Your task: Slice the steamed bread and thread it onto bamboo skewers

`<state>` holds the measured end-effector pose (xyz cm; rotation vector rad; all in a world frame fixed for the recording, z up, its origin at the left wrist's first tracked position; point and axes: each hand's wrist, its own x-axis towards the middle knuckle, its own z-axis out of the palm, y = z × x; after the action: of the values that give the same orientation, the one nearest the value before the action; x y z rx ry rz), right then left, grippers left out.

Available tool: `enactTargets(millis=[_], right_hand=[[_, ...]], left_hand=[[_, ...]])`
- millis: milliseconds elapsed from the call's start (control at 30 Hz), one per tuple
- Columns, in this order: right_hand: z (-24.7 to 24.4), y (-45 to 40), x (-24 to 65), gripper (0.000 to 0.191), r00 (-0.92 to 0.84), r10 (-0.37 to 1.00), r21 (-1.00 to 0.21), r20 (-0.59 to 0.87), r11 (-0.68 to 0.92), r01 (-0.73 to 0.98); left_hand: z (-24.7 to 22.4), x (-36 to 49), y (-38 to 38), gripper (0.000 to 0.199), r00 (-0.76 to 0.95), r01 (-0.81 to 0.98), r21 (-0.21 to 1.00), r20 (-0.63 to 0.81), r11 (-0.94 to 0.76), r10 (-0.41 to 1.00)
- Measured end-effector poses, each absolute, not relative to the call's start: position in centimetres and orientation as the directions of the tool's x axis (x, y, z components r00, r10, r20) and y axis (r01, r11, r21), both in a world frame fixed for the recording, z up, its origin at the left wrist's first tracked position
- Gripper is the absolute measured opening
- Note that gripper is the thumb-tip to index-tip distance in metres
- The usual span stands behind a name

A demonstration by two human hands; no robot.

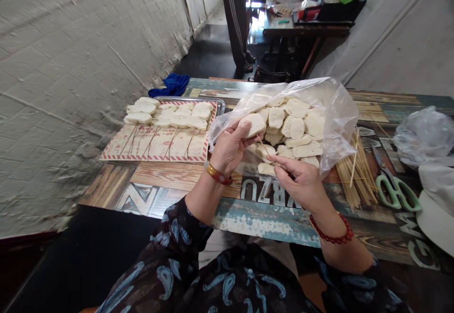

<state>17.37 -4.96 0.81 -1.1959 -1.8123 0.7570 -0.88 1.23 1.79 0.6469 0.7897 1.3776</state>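
My left hand (230,145) pinches a pale bread slice (253,125) at the mouth of a clear plastic bag. In the fingers of my right hand (298,176) is a thin wooden skewer (263,143), its far end close to the slice's lower edge; I cannot tell whether it has gone in. Many loose bread slices (296,128) lie in the plastic bag (336,109) just beyond both hands. To the left, skewered bread slices (177,117) rest in rows on a tray (220,107) lined with printed paper (156,145), their sticks pointing towards me.
Right of the bag lie a bundle of wooden skewers (354,180) and green-handled scissors (392,191). A crumpled plastic bag (425,133) and a white cap (436,209) sit at the right edge. A blue cloth (173,85) is behind the tray. Beyond the table stands a person (236,20).
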Motion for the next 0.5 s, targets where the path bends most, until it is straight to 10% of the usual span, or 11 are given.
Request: enactTargets(millis=[500], right_hand=[[0.41,-4.83,16.92,0.034,-0.169,0.908,-0.794,0.384,0.418,0.442]], left_hand=[[1.91,-0.38,0.74,0.034,0.094,-0.583,0.807,-0.045,0.091,0.995]])
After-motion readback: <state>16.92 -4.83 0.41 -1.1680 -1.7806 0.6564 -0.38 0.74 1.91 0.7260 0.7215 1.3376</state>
